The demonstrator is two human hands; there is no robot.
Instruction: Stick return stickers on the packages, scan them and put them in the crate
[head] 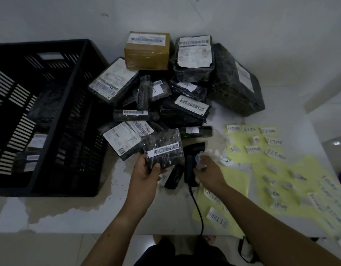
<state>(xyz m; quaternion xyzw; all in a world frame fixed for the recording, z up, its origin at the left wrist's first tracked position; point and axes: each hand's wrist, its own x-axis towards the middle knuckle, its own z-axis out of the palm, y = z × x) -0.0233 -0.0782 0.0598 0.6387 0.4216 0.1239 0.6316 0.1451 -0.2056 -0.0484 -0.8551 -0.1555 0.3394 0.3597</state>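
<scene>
Few packages [38, 141] lie in the crate [83, 150] at left; I see the pile [185, 112] waiting mid-frame. The left hand [146, 170] grips one package [163, 150], and the right hand [209, 169] grips the scanner [194, 148].

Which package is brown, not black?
The cardboard box at the back, nearest the wall; all the other packages are wrapped in black plastic.

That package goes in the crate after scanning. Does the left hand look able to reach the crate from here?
Probably yes. The left hand holds the package, and the black crate stands open-topped just to its left, with only bare table between them.
</scene>
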